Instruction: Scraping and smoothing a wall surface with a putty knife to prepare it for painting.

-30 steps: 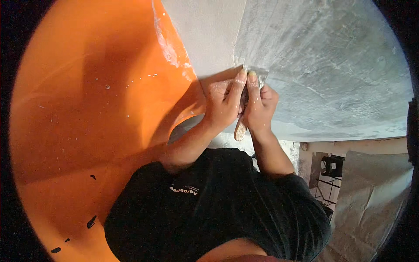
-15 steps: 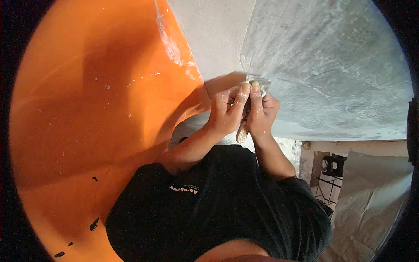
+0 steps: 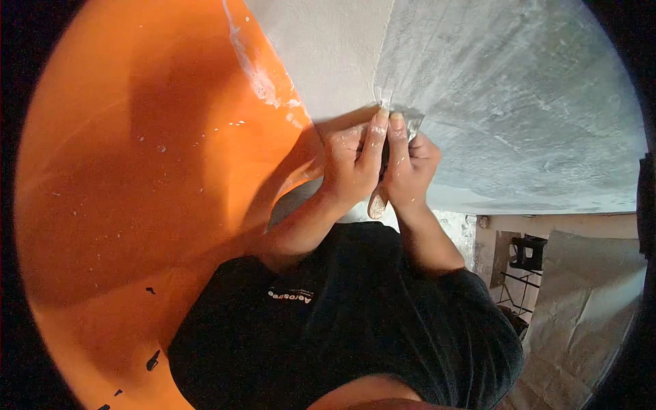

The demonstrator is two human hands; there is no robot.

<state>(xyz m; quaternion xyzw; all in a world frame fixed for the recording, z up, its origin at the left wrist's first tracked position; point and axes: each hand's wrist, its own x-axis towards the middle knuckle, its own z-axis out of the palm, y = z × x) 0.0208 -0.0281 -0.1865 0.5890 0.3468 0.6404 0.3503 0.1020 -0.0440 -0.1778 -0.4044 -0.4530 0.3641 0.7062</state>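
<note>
My left hand (image 3: 354, 160) and my right hand (image 3: 411, 164) are side by side, both closed on a putty knife with a pale, spattered wooden handle (image 3: 376, 205). My thumbs lie over its metal blade (image 3: 416, 119), which rests at or close against a plastered surface (image 3: 328, 55), near a seam between a pale strip and a streaky darker grey area (image 3: 506, 96). White specks of plaster coat my thumbs and knuckles. Much of the blade and handle is hidden by my fingers.
A curved orange surface (image 3: 116, 205) with white smears and small black marks fills the left side, ending just beside my hands. At the lower right are a large grey sheet (image 3: 574, 307), a black object on a metal frame (image 3: 526, 253) and a pale wall (image 3: 492, 225).
My hands and the knife dipped slightly down about half a second ago and have moved back up along the seam since. The grip has stayed the same.
</note>
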